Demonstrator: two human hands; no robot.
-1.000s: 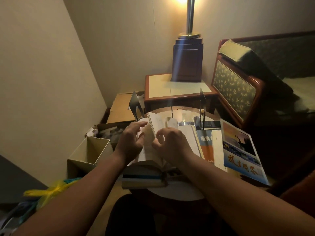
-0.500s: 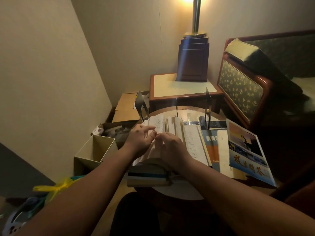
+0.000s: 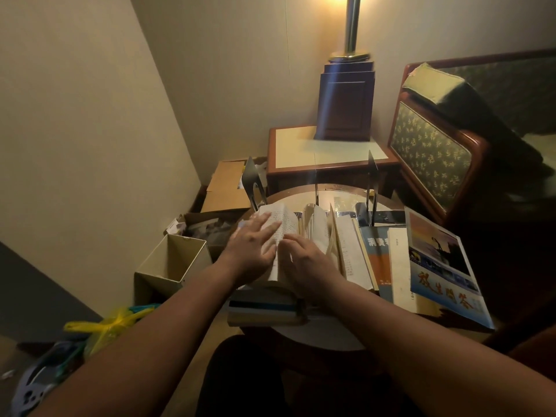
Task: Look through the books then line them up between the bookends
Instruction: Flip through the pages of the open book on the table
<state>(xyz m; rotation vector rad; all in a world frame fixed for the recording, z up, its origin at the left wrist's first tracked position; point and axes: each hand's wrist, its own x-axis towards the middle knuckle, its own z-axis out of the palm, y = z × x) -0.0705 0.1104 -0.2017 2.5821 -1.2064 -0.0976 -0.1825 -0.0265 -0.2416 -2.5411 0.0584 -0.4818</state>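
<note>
Head view: my left hand (image 3: 254,249) lies flat, pinning the open book's (image 3: 279,227) left pages on the round table (image 3: 316,332), while my right hand (image 3: 310,260) fans pages, bookends (image 3: 252,183) waiting behind.

Head view, downward, close over table (image 3: 316,335)

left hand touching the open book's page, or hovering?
Touching. The head view shows the left hand lying flat on the left page of the open book, its fingers overlapping the printed text with no visible gap.
</note>
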